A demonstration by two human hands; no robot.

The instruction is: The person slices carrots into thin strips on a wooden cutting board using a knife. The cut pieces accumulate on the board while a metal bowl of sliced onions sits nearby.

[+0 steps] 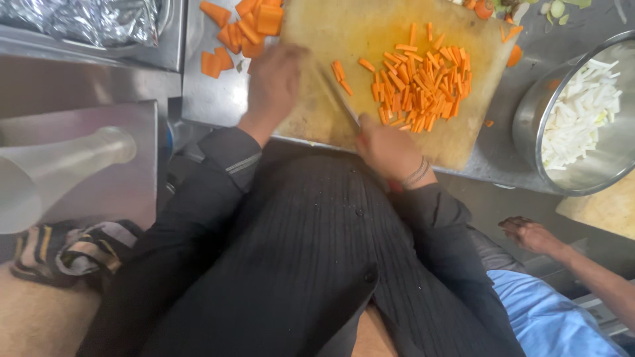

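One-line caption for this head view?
Right hand holds a knife on a cutting board beside carrot sticks; left hand rests near it.

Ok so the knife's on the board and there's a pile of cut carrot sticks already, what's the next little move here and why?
Probably bring another carrot chunk under the knife. The left hand rests flat on the cutting board with, as far as the blur shows, nothing under it, the right hand holds the knife, and the sticks lie cut, while uncut chunks wait at the board's left edge.
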